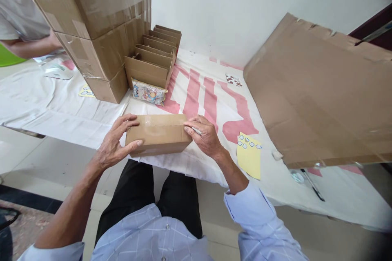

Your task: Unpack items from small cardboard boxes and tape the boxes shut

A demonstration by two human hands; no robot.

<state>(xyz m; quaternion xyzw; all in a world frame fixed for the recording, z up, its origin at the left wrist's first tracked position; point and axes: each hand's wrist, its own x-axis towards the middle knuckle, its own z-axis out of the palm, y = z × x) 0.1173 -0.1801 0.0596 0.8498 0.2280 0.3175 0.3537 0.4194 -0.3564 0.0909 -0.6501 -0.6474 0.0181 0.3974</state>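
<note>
A small closed cardboard box [157,133], taped along its top, rests on the near edge of the white and red cloth [199,89]. My left hand [118,142] grips its left end, fingers over the top and thumb on the front face. My right hand [204,134] is curled against the right end, fingers pressed on the top edge where a strip of clear tape shows.
A row of open small boxes [154,55] and a printed packet [149,92] lie beyond. Stacked large taped cartons [101,20] stand at left, and a big carton [321,94] at right. A yellow sticker sheet [249,155] and a pen [312,184] lie nearby. Another person's arm [30,45] shows far left.
</note>
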